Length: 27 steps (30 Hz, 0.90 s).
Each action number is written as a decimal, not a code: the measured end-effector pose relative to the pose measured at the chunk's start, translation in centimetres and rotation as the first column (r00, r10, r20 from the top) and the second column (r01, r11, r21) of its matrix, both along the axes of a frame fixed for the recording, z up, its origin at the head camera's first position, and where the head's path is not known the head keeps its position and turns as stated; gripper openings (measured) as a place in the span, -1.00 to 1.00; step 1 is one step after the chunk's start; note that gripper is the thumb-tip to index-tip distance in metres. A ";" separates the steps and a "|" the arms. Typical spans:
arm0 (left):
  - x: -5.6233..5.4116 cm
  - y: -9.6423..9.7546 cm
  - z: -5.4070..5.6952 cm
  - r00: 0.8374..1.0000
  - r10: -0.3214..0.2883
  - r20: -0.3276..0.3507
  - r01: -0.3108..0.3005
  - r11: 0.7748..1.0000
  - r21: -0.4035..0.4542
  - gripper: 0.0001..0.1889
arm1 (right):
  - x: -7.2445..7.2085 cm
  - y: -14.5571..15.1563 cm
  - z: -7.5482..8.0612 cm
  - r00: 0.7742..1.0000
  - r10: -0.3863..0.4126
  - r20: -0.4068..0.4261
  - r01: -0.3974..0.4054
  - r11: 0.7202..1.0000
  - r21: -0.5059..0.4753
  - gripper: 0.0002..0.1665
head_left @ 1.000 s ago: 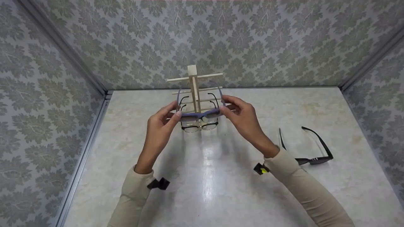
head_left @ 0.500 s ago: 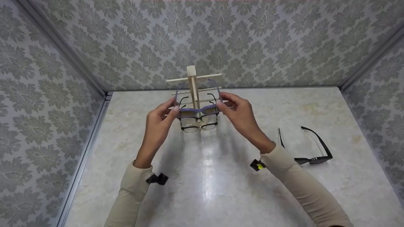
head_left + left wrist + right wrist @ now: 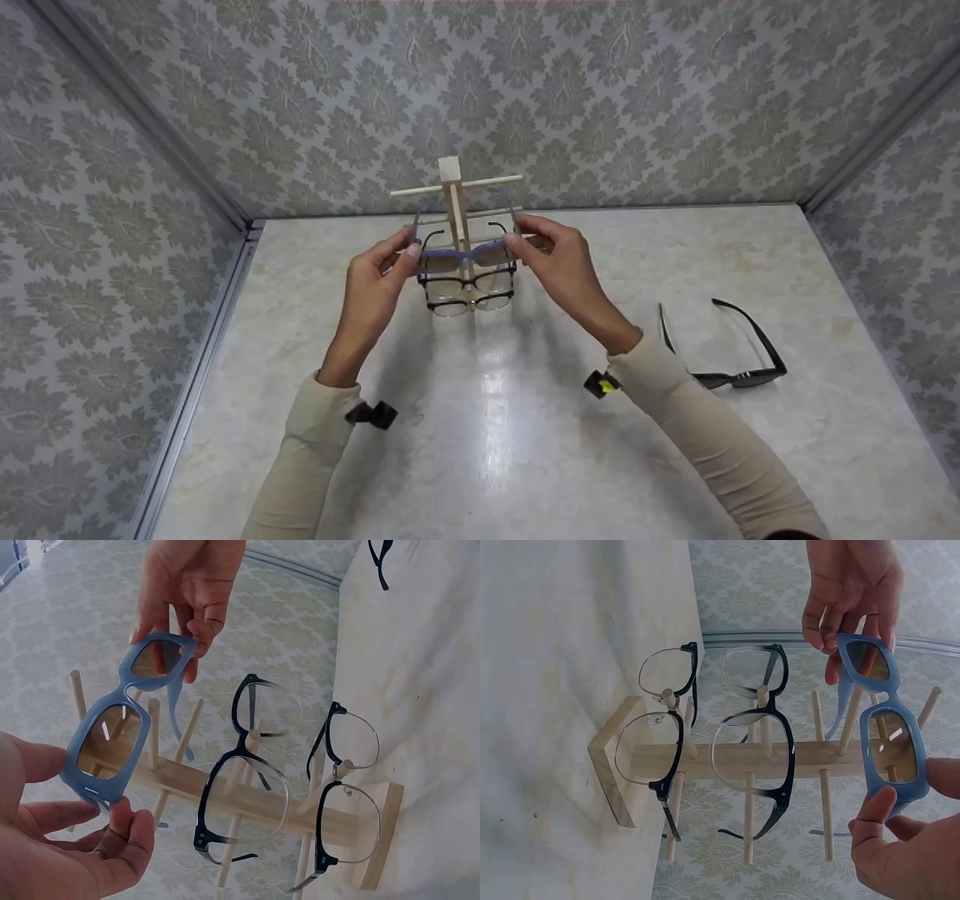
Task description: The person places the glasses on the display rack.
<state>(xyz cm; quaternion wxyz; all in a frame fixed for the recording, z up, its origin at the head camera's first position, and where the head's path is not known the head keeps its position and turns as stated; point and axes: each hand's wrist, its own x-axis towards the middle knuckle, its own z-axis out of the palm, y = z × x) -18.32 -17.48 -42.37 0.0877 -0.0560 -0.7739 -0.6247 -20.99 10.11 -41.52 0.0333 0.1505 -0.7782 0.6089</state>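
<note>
Sleeves: beige, one on each forearm, a black wrist camera at the left cuff.
Tabletop: pale, marbled.
Loose eyewear: black sunglasses on the tabletop, beside the right forearm; temples spread, pointing toward the back wall; one side partly hidden by the sleeve.
Left hand: thumb and fingers pinch the left end of the blue sunglasses.
Right hand: pinches their right end.
Blue sunglasses: held level at the stand, above two mounted pairs, temples either side of the post; contact with a peg cannot be told.
Mounted pairs: lower half-rim glasses; dark-browed clear glasses directly above.
Stand: wooden post with crosswise pegs, upright.
Back wall: leaf-patterned covering.
</note>
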 end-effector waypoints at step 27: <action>-1.1 -0.6 -1.8 1.000 -0.002 -0.014 0.002 1.000 0.014 -0.48 | -0.7 -0.6 -1.3 1.000 0.004 0.012 -0.004 1.000 0.012 -0.43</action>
